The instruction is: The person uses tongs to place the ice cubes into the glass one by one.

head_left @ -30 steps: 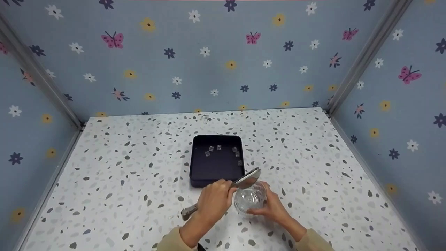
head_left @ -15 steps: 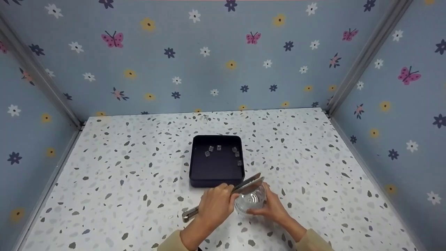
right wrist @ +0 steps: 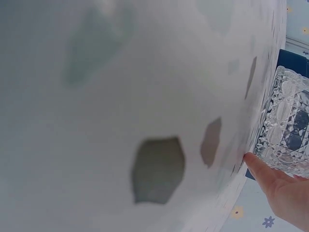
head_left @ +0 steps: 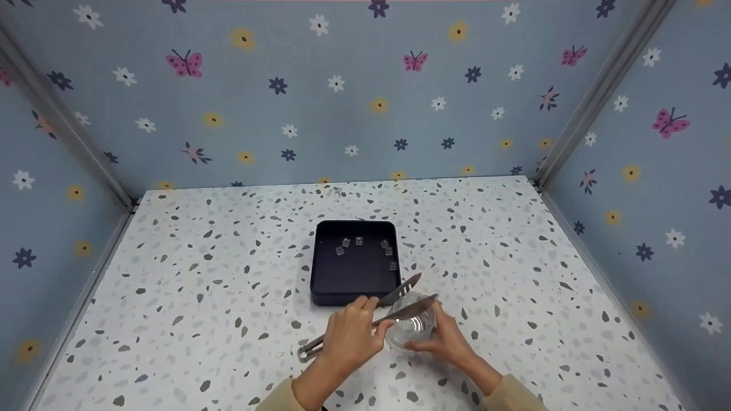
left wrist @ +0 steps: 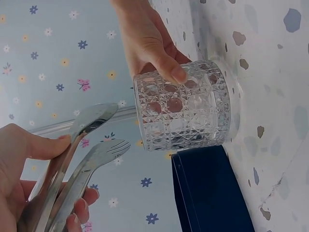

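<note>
My left hand [head_left: 351,331] grips metal tongs [left wrist: 94,118], their tips parted near the rim of a patterned glass [left wrist: 183,121] on the bench [head_left: 228,274], just beside a dark box [head_left: 354,299]. My right hand [head_left: 448,339] curls round the glass, likely hard and breakable, best steadied low; the stiff, smooth tongs should handle best mid-arm.

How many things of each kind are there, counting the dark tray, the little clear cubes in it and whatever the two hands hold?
Dark tray: 1
Clear cubes: 6
Metal tongs: 1
Patterned clear glass: 1
Total: 9
</note>
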`<state>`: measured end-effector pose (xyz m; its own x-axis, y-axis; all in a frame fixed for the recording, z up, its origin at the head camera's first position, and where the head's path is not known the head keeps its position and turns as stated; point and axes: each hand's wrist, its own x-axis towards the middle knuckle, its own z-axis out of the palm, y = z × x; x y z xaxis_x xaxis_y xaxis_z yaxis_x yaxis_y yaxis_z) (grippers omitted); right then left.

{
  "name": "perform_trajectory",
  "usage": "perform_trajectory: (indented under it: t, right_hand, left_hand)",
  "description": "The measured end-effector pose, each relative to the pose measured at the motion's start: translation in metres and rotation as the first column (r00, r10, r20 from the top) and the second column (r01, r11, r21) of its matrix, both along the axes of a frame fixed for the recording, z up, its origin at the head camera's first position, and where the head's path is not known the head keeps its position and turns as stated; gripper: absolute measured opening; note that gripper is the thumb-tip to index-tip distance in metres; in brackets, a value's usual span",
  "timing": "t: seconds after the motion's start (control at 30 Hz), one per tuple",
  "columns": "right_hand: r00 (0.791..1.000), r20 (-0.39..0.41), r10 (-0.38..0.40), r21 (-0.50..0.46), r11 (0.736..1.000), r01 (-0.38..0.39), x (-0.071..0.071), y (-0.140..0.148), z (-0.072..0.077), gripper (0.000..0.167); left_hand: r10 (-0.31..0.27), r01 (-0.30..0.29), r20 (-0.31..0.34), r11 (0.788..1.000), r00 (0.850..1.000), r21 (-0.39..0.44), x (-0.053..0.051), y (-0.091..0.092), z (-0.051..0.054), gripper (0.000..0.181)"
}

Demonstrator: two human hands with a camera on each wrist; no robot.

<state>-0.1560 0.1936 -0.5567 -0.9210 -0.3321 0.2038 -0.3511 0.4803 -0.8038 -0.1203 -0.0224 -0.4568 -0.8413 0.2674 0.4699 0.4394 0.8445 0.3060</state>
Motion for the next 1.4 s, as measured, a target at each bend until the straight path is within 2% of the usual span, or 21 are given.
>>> perform_trajectory:
  t: [0.2, 0.43, 0.53, 0.7, 0.77, 0.87, 1.07, 1.2, 1.23, 1.4]
  right_hand:
    - [1.0, -0.025, 0.001, 0.0, 1.0, -0.001, 0.0, 0.0, 0.001, 0.091]
    - [1.0, 0.025, -0.012, -0.002, 1.0, 0.012, -0.001, -0.002, 0.003, 0.093]
    - [1.0, 0.023, -0.009, -0.008, 1.0, 0.009, 0.003, -0.004, 0.012, 0.091]
    - [0.999, 0.04, -0.006, -0.033, 0.999, 0.007, 0.011, -0.012, 0.035, 0.087]
    - [0.999, 0.051, -0.009, -0.018, 1.0, 0.01, 0.012, -0.013, 0.039, 0.086]
    - [0.998, 0.059, -0.008, -0.016, 1.0, 0.009, 0.011, -0.011, 0.035, 0.086]
    - [1.0, 0.017, -0.021, 0.021, 1.0, 0.021, 0.0, -0.003, 0.006, 0.09]
    - [1.0, -0.019, -0.021, 0.013, 1.0, 0.021, -0.001, -0.001, 0.0, 0.089]
    - [1.0, -0.019, -0.019, 0.009, 1.0, 0.019, -0.001, -0.001, 0.0, 0.089]
    - [1.0, 0.027, -0.006, -0.001, 1.0, 0.006, 0.008, -0.009, 0.027, 0.086]
  left_hand:
    - [0.023, -0.023, -0.006, 0.999, 1.0, 0.029, -0.001, -0.004, -0.002, 0.043]
    - [0.068, -0.068, 0.007, 0.996, 0.998, 0.052, -0.003, -0.01, -0.002, 0.045]
    - [0.084, -0.083, -0.009, 0.994, 0.996, 0.066, -0.005, -0.014, -0.001, 0.045]
    - [0.103, -0.1, -0.028, 0.991, 0.994, 0.092, -0.008, -0.02, -0.001, 0.045]
    - [0.11, -0.106, -0.036, 0.989, 0.993, 0.099, -0.009, -0.023, -0.001, 0.045]
    - [0.129, -0.123, -0.051, 0.987, 0.99, 0.105, -0.011, -0.026, -0.001, 0.044]
    - [0.166, -0.159, -0.063, 0.982, 0.984, 0.099, -0.017, -0.032, -0.003, 0.045]
    - [0.19, -0.185, -0.052, 0.979, 0.98, 0.087, -0.023, -0.036, -0.005, 0.046]
    - [0.196, -0.191, -0.05, 0.978, 0.979, 0.086, -0.025, -0.038, -0.005, 0.046]
    - [0.231, -0.229, -0.024, 0.97, 0.973, 0.079, -0.034, -0.046, -0.009, 0.047]
